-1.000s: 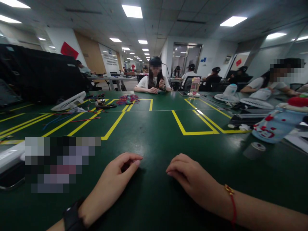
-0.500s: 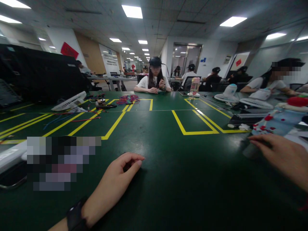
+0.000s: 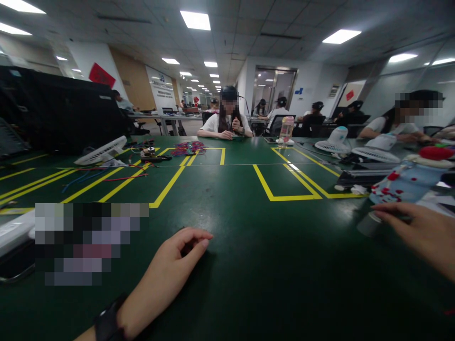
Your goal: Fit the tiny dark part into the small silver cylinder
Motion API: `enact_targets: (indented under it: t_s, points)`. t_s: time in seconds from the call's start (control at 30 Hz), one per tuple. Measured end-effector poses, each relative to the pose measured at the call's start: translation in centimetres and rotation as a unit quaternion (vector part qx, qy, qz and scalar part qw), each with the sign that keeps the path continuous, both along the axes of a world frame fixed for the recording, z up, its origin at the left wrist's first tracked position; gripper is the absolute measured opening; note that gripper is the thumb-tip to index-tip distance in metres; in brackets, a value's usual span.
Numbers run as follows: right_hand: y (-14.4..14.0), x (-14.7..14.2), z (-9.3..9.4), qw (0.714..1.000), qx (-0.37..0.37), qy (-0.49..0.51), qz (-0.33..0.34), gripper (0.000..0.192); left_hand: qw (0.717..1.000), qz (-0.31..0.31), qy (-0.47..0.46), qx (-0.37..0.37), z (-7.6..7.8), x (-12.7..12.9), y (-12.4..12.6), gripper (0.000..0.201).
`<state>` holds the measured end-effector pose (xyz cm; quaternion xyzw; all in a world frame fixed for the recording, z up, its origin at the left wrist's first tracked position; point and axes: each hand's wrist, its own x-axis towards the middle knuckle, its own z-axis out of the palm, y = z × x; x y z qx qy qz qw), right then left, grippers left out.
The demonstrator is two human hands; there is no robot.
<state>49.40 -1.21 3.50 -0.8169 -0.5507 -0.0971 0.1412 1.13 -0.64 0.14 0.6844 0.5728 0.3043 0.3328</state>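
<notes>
My left hand (image 3: 183, 253) rests on the dark green tabletop, palm down. Its fingers are loosely curled, the thumb a little apart from them, and nothing shows between them. At the right, my right hand (image 3: 417, 229) reaches in from the edge of view with thumb and forefinger parted by a gap. Their tips are at the upper end of a small grey cylinder (image 3: 368, 226); whether they touch it I cannot tell. Just behind this hand stands a light blue snowman-like figure (image 3: 407, 177) with red trim.
Yellow tape (image 3: 295, 198) marks the tabletop. Coloured wires (image 3: 188, 148) and a white fan (image 3: 101, 151) lie toward the far left. A bottle (image 3: 286, 130) and more fans (image 3: 334, 140) stand at the far right. A person (image 3: 227, 118) sits opposite.
My right hand has shifted slightly right, uncovering more of the grey cylinder's top. The cylinder barely differs in place. My left hand stays put; the view has tilted a little.
</notes>
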Motion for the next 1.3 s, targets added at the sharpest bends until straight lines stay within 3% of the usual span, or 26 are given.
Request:
enact_targets:
  t_s: [0.1, 0.2, 0.3, 0.4, 0.57, 0.7, 0.87, 1.1, 1.23, 1.3]
  points:
    - [-0.5, -0.2, 0.2, 0.998, -0.015, 0.054, -0.017, 0.05, 1.0, -0.005, -0.002, 0.003, 0.2, 0.1, -0.1, 0.026]
    - [-0.7, -0.2, -0.2, 0.995, -0.005, 0.104, 0.01, 0.064, 1.0, -0.005, -0.006, 0.003, 0.3, 0.2, -0.1, 0.026]
    - [-0.4, -1.7, -0.9, 0.992, 0.009, 0.115, 0.058, 0.057, 1.0, 0.001, -0.001, 0.008, 0.2, 0.3, 0.0, 0.026]
    - [-0.4, -6.8, -1.2, 0.974, 0.043, 0.147, 0.165, 0.051, 1.0, -0.002, 0.002, 0.013, 0.2, 0.4, 0.0, 0.026]
    - [-1.4, -19.2, -1.2, 0.884, 0.031, 0.227, 0.408, 0.037, 0.999, -0.018, 0.008, 0.035, 0.7, 1.2, -0.4, 0.025]
    - [-1.7, -24.1, -2.6, 0.832, -0.003, 0.291, 0.471, 0.048, 0.993, -0.066, 0.006, 0.101, 1.8, 3.0, -1.1, 0.023]
    - [-1.3, -24.1, -4.3, 0.809, -0.023, 0.376, 0.452, 0.069, 0.98, -0.147, -0.001, 0.136, 2.9, 5.1, -1.3, 0.021]
    - [-1.6, -24.0, -4.1, 0.807, -0.04, 0.369, 0.46, 0.064, 0.982, -0.129, -0.013, 0.136, 3.8, 6.4, -0.8, 0.014]
    - [-1.7, -23.7, -3.9, 0.817, -0.025, 0.353, 0.456, 0.057, 0.987, -0.085, -0.028, 0.133, 3.8, 5.5, -0.4, 0.016]
    - [-1.7, -23.5, -3.9, 0.826, -0.021, 0.341, 0.448, 0.049, 0.989, -0.098, -0.018, 0.108, 3.2, 4.8, -0.3, 0.015]
